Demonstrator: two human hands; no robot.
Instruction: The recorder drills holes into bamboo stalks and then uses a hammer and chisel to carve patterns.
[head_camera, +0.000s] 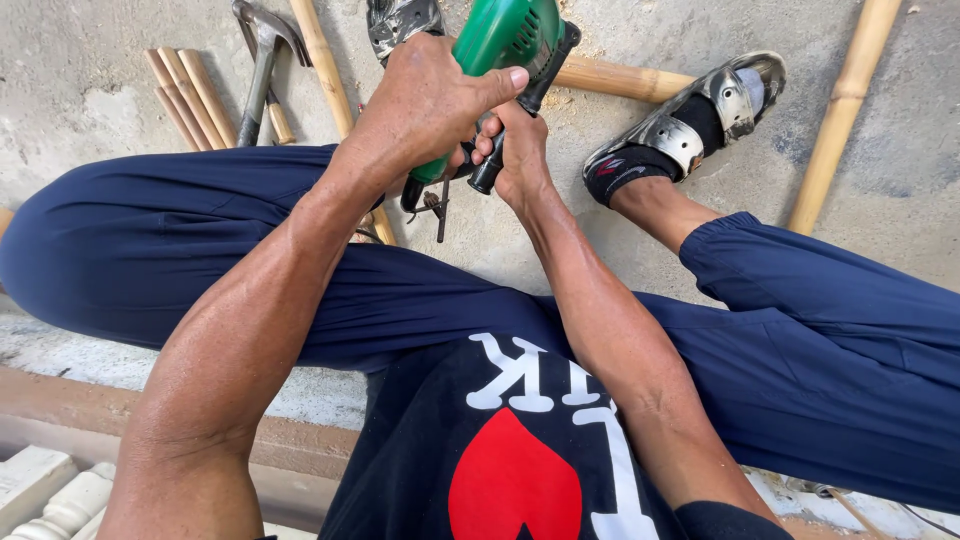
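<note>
I sit over a concrete floor in dark blue trousers. My left hand wraps around the body of a green electric drill, thumb stretched across its top. My right hand grips the drill's black handle just below. The drill points away from me toward a bamboo pole lying across the floor under my sandalled foot. The drill's tip is hidden behind my hands. A small dark metal piece hangs beneath the drill.
More bamboo poles lie about: one upright at right, one slanting at left. Short wooden sticks and a hammer rest at the upper left. A white baluster shows at the bottom left.
</note>
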